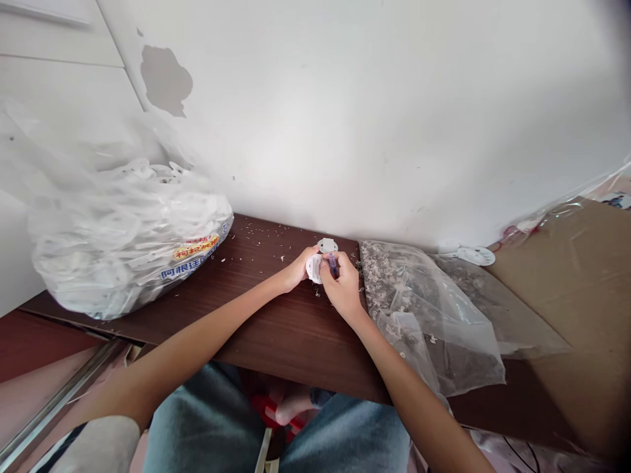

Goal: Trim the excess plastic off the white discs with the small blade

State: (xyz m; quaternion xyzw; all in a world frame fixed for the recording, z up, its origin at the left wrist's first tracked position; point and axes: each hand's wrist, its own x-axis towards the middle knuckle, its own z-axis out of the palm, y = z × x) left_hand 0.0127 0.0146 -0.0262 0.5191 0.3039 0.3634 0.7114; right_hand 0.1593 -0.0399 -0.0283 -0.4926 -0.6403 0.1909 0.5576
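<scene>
One white plastic disc (pixel 314 269) is gripped above a dark wooden bench (pixel 276 335) by the left hand (pixel 297 269), its fingers (pixel 309 253) clenched around the edge. A small purple object (pixel 332 265) is pinched by the right hand (pixel 346 288) and held against the disc; what the object is cannot be told. A second white disc (pixel 328 245) lies on the bench just beyond the hands, near a white wall (pixel 355 112). Pale shavings (pixel 256 246) are scattered across the wood. To the left, a large clear plastic bag (pixel 128 246) packed with white plastic pieces rests on the bench. To the right, a clear bag (pixel 424 315) flecked with grey scraps lies beside the hands, and a third white disc (pixel 476 256) sits against the wall beyond it.
</scene>
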